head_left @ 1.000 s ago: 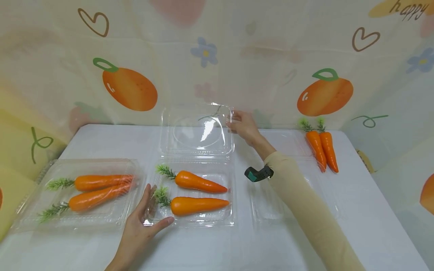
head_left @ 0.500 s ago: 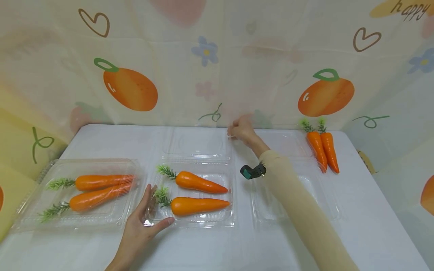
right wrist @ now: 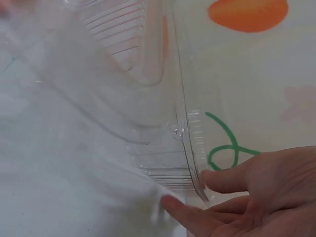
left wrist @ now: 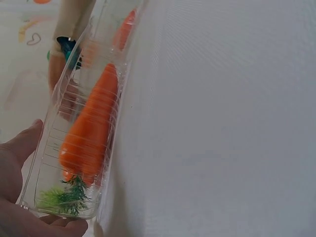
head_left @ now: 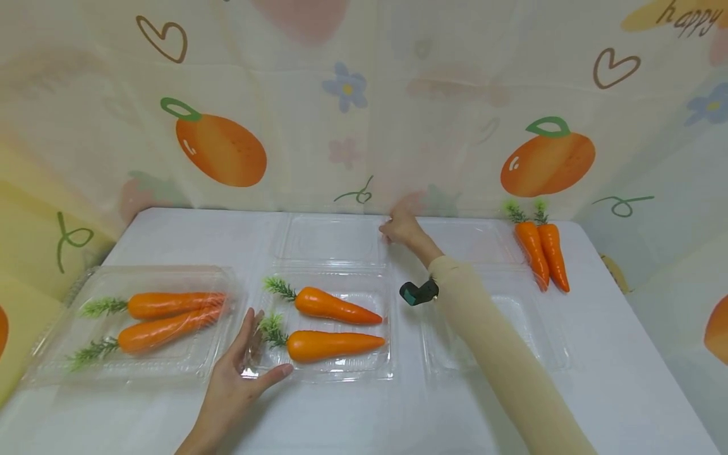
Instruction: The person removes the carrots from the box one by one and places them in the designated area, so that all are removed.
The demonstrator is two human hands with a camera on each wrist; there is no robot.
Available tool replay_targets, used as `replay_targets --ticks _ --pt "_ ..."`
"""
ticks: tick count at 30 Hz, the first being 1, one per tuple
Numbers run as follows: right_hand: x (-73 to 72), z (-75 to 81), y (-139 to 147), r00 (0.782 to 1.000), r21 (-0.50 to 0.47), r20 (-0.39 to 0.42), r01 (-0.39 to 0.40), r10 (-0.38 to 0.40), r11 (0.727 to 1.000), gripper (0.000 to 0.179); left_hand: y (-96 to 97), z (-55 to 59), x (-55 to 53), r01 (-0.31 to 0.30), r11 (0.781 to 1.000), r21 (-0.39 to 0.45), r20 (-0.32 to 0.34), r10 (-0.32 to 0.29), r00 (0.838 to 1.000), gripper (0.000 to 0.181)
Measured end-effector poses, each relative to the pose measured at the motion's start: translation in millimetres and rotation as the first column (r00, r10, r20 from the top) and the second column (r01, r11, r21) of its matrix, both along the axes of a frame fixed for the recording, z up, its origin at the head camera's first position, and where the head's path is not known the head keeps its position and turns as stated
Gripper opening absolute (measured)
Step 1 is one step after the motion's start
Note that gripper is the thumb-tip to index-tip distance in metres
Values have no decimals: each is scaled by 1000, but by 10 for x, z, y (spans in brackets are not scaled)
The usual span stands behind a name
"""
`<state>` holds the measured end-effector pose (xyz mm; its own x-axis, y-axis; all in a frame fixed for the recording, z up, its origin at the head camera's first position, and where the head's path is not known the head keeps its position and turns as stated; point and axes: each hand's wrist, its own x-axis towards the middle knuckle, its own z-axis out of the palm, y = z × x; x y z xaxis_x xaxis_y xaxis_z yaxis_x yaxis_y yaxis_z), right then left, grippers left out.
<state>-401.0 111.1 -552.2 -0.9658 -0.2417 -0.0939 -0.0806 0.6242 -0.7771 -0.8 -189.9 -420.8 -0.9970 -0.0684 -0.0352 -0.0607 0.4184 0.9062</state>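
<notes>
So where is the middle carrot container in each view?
Head: the container, just below centre.
Left wrist: the container, along the left.
Right wrist: part of the container, upper centre.
Shared landmark: right hand; centre in head, upper left in left wrist, lower right in right wrist.

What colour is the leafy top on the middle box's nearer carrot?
Its leafy top is light and dark green, clearest in head view.

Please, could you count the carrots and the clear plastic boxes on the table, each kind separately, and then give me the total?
Carrots: 6 (2 left, 2 middle, 2 right)
Clear plastic boxes: 3 (1 left, 1 middle, 1 right)
Total: 9
</notes>
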Motion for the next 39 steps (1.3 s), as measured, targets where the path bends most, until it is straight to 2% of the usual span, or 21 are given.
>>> replay_targets --ticks 1,3,6,9,10,12,14,18,21,28,32,36,39 --pt "107 153 -13 1000 45 -4 1 -1 999 30 0 3 -4 3 1000 -6 -2 -3 1000 109" --pt "439 615 -56 999 129 -37 -6 11 992 35 1 11 -11 3 1000 -14 1 -3 1000 109" --pt "975 1398 -156 999 199 -33 -7 14 980 38 0 14 -6 2 1000 -15 -6 -2 1000 108" --pt "1239 1776 -209 995 160 -95 -8 23 987 41 0 11 3 0 1000 -7 -17 0 1000 108" --pt "1340 1921 -239 996 145 -87 5 8 989 43 2 9 2 0 1000 -5 -21 0 1000 108" --pt "1420 2019 -255 991 94 -132 9 3 996 38 4 6 3 0 1000 0 -26 0 1000 108" --pt "1475 2075 -267 987 24 -159 21 -17 999 41 4 3 3 1 1000 7 -29 0 1000 107" --pt "1528 2107 -276 979 -88 -199 37 -54 995 40 4 5 3 -1 1000 3 -20 1 1000 107" --pt "1578 2132 -278 972 -134 -230 27 -58 991 39 4 6 1 -5 1000 2 -9 5 1000 108" --pt "1735 2226 -275 968 -179 -249 -32 -14 983 44 7 8 -16 -6 999 45 17 5 1000 108" --pt "1831 2261 -290 960 -196 -277 -102 44 975 43 16 5 -18 -6 999 51 16 5 1000 108" --pt "1935 2272 -309 949 -183 -299 -162 102 970 41 20 0 -13 -12 998 59 17 11 1000 108" --pt "2015 2272 -326 950 -177 -285 -183 128 967 43 21 4 -11 -13 998 67 18 12 1000 108"
